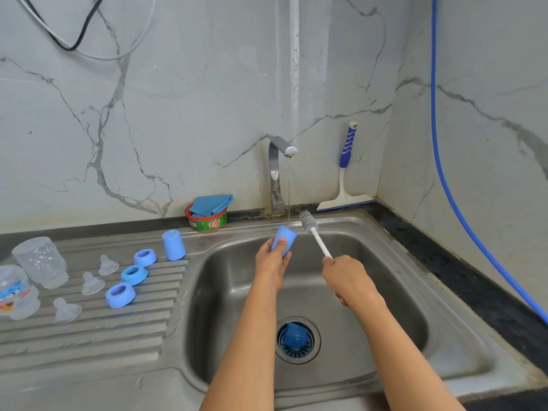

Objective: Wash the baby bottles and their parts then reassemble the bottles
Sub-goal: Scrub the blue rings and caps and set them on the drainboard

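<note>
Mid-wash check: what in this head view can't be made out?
Head view: blue cap, lower part covered by the left hand.
Head view: bottle brush, handle end hidden inside the right hand.
Head view: printed bottle, cut off by the left edge.
Head view: second cap, base sunk in the drain.

Three blue caps (pixel 283 239) (pixel 173 244) (pixel 292 336) (one held), three rings (pixel 145 257) (pixel 134 274) (pixel 120 295), three teats (pixel 108 265) (pixel 92 283) (pixel 66 311), two bottles (pixel 41 262) (pixel 16 295), one brush (pixel 314 232)

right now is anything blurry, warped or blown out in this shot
Head view: the wide lens leans the wall corner and curves the sink's front rim; light is soft and even, with one small glint on the faucet; the left hand holding the blue cap and the right hand gripping the brush look sharp.
</note>
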### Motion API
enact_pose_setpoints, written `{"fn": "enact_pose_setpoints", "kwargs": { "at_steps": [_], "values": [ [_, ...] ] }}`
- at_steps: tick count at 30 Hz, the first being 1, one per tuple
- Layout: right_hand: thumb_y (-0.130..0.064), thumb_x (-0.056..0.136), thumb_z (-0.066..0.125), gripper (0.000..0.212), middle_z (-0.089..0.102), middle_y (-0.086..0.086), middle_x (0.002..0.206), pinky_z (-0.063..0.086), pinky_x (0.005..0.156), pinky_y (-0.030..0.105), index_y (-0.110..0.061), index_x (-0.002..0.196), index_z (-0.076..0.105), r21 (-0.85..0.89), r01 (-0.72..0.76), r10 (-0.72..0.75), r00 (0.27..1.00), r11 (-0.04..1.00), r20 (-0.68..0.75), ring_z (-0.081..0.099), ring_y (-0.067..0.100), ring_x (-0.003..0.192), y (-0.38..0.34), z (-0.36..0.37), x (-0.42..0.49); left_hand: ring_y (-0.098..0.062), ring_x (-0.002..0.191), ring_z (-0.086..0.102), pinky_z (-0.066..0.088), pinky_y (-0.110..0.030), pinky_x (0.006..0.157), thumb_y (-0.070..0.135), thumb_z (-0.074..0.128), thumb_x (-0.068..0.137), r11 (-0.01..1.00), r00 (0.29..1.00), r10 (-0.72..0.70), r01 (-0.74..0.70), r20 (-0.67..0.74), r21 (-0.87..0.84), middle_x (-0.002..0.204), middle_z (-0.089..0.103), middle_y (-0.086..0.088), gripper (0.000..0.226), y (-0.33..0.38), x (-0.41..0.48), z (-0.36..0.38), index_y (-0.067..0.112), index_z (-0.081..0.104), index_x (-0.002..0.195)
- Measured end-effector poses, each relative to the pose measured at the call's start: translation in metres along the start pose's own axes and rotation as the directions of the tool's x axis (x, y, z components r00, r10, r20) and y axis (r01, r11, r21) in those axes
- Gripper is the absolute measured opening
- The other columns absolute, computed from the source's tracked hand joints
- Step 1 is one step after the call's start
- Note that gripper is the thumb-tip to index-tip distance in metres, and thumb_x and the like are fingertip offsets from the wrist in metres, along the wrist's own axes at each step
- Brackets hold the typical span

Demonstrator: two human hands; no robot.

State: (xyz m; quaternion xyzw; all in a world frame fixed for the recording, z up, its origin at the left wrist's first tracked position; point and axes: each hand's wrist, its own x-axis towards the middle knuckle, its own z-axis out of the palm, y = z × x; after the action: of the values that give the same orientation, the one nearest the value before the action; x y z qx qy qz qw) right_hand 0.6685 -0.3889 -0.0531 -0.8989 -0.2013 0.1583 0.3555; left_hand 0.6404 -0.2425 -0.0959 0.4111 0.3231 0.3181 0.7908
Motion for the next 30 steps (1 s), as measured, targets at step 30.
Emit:
{"fn": "enact_pose_setpoints", "kwargs": {
  "at_steps": [30],
  "values": [
    [-0.033, 0.101, 0.032, 0.039, 0.060, 0.008, 0.119, 0.044, 0.080, 0.032, -0.011, 0.123, 0.055, -0.428, 0.141, -0.157, 0.988, 0.893, -0.003, 0.058, 0.029, 0.110, -0.021, 0.027, -0.024, -0.018, 0.075, 0.059, 0.054, -0.038, 0.070, 0.015, 0.060, 0.094, 0.951, 0.987, 0.075, -0.114, -0.144, -0.289, 0.096, 0.057, -0.010, 0.027, 0.018, 0.008, -0.010, 0.008, 0.051, 0.118]
  ]
}}
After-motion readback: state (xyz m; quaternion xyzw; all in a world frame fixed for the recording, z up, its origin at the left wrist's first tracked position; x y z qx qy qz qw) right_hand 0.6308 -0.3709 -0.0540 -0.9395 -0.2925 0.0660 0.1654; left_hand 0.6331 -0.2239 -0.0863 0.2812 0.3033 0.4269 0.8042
